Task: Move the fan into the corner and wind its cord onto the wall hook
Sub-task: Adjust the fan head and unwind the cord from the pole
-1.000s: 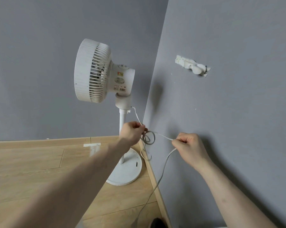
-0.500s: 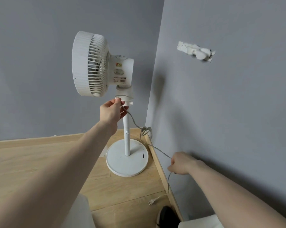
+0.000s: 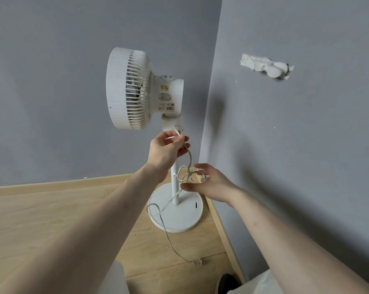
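- Now the fan (image 3: 145, 90) stands in the corner, base on the floor (image 3: 52, 219).
- Left hand (image 3: 165, 150) pinches the cord (image 3: 189, 154) near the neck.
- Right hand (image 3: 209, 184), fingers spread, touches the tangled loop (plug (image 3: 197, 261) on floor).
- Hook (image 3: 272, 67) on the right wall, bare.

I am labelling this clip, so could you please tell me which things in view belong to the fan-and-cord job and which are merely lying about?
Part of the job:
- fan, standing in the corner
- cord, held near the fan's neck by the left hand; its loops at the right hand
- plug, on the floor
- wall hook, bare

Just there:
- dark shoe
- wooden skirting
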